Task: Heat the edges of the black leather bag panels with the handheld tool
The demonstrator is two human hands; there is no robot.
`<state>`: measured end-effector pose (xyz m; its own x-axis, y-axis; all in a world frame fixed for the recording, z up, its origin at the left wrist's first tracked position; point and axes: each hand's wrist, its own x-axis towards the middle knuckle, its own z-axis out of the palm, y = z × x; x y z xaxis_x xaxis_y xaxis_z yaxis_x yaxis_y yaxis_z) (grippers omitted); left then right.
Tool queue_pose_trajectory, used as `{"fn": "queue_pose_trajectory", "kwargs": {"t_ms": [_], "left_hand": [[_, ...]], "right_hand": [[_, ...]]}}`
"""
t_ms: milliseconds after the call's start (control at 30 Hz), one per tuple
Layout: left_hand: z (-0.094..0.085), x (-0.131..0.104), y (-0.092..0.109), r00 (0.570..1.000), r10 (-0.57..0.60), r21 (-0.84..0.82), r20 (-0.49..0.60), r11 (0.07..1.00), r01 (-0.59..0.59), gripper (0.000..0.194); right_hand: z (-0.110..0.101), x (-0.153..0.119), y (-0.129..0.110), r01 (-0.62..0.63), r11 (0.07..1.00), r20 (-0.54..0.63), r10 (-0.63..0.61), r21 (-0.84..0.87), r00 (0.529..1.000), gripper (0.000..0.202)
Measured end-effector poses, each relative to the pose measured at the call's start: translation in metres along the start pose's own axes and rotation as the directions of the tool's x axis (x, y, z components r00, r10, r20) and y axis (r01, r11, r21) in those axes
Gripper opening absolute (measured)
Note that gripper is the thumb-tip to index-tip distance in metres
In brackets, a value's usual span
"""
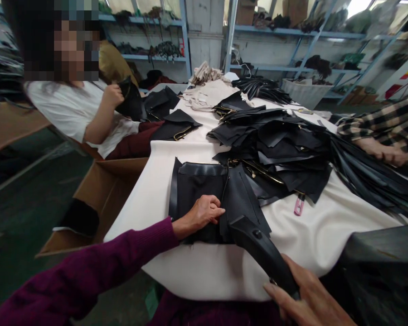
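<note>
A black fabric piece (200, 181) with a zipper along its top edge lies flat near the table's front. On its right side rests my left hand (204, 212), fingers curled and pressed together at the seam; whether they pinch anything is hidden. Beside it is a black panel (241, 194) with a slit. My right hand (302, 290), at the lower right, is wrapped round a black strap-like piece (265, 244), whose upper end overlaps the panel's lower edge. A large pile of black pieces with gold zippers (279, 140) lies just behind.
A pink-handled tool (299, 204) lies right of the pile. Long black strips (367, 181) run along the right, near another person's hands (381, 150). A person in white (68, 108) sits at the left, above an open cardboard box (112, 194). Beige pieces (207, 93) lie farther back.
</note>
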<state>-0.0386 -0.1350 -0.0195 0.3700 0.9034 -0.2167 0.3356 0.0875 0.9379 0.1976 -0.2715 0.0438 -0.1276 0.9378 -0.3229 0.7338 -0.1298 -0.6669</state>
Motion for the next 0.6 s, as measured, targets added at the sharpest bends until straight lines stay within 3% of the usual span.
{"fn": "queue_pose_trajectory", "kwargs": {"t_ms": [133, 233, 433, 600], "left_hand": [[0.002, 0.005, -0.002, 0.994, -0.087, -0.227, 0.07, 0.969, 0.101, 0.029], [0.001, 0.007, -0.004, 0.986, -0.121, -0.346, 0.112, 0.926, 0.153, 0.024], [-0.002, 0.007, -0.009, 0.975, -0.109, -0.445, 0.193, 0.876, 0.186, 0.019], [0.0, 0.006, -0.01, 0.982, -0.08, -0.435, 0.173, 0.888, 0.149, 0.017]], "right_hand": [[0.006, 0.003, 0.005, -0.017, 1.0, -0.023, 0.017, -0.012, 1.0, 0.039], [0.009, 0.005, 0.0, -0.053, 0.998, -0.025, 0.052, -0.022, 0.998, 0.048], [-0.005, 0.017, -0.026, -0.087, 0.994, 0.092, 0.081, 0.063, 0.992, 0.025], [-0.032, 0.003, -0.017, -0.207, 0.977, -0.115, 0.199, -0.058, 0.973, 0.032]]}}
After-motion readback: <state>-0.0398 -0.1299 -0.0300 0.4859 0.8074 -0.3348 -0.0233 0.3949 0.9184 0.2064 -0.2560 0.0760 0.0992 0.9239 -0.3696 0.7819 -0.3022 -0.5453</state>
